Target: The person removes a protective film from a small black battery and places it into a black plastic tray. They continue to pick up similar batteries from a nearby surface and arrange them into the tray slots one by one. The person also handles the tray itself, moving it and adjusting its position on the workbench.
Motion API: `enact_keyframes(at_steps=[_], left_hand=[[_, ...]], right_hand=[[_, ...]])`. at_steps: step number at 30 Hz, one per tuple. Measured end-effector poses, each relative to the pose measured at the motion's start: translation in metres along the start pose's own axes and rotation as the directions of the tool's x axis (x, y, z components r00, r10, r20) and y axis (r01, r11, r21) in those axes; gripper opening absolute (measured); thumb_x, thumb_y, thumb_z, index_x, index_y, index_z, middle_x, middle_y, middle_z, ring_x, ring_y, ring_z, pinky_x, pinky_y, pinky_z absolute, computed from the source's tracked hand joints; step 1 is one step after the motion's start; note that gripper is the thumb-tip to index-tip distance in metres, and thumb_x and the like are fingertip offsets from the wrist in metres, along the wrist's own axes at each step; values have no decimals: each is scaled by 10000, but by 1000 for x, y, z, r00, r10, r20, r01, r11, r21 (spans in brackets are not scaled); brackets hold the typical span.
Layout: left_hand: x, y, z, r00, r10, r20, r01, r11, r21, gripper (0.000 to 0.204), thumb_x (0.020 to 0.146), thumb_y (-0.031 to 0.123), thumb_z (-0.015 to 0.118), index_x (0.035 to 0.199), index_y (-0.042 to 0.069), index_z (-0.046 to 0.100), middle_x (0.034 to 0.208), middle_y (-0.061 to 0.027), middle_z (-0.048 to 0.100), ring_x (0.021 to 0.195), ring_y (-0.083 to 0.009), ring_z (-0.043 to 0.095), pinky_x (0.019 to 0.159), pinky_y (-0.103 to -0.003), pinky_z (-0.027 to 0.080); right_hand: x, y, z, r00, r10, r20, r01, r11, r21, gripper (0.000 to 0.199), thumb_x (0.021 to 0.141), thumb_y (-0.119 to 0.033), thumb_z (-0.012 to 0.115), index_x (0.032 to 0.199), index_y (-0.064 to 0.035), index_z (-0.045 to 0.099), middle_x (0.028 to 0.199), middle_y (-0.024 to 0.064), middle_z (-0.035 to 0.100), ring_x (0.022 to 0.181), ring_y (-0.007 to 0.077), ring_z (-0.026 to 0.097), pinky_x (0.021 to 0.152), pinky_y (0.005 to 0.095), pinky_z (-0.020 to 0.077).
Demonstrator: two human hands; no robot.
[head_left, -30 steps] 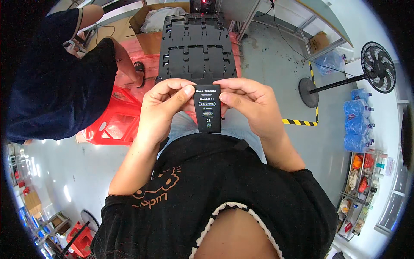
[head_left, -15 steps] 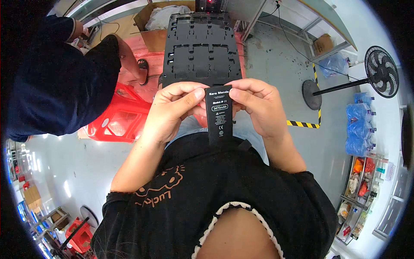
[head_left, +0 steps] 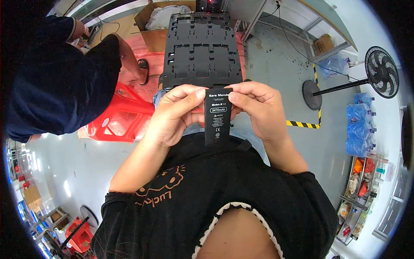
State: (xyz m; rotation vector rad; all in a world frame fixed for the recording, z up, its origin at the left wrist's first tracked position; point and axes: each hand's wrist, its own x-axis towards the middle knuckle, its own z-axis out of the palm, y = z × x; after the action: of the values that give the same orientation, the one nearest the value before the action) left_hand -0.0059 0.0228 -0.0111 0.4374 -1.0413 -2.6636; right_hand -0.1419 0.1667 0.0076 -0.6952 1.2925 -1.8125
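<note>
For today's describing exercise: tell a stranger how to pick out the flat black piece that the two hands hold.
Start at the large black moulded tray with rectangular pockets at the top middle. Just below its near edge, the left hand and right hand pinch the top of a thin black rectangular battery. Unlike the tray, it is small, flat and bears white print on its face.

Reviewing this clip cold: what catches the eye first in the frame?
Dead centre, the left hand and right hand pinch the top of a flat black battery pack with white print. Just beyond it lies a black moulded tray; a red plastic crate sits lower left.
</note>
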Motion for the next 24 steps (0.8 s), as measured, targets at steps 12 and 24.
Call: enact_keyframes(at_steps=[12,24], left_hand=[[-1,-4,2,919,393,42,-372,824,427,133,897,78,610,990,2,668,997,-88,646,888,-145,617,784,-296,522],[-3,-16,-20,917,381,114,-344,615,709,54,834,44,681,866,2,687,876,-9,612,692,-34,505,599,-178,384]], right_hand=[[-3,10,2,960,-278,-28,253,906,-338,161,868,-2,614,1006,69,653,893,110,675,745,140,638,685,256,522],[-4,23,-11,966,139,217,-73,955,-288,212,869,0,607,1073,56,622,1015,91,643,862,126,613,721,263,511]])
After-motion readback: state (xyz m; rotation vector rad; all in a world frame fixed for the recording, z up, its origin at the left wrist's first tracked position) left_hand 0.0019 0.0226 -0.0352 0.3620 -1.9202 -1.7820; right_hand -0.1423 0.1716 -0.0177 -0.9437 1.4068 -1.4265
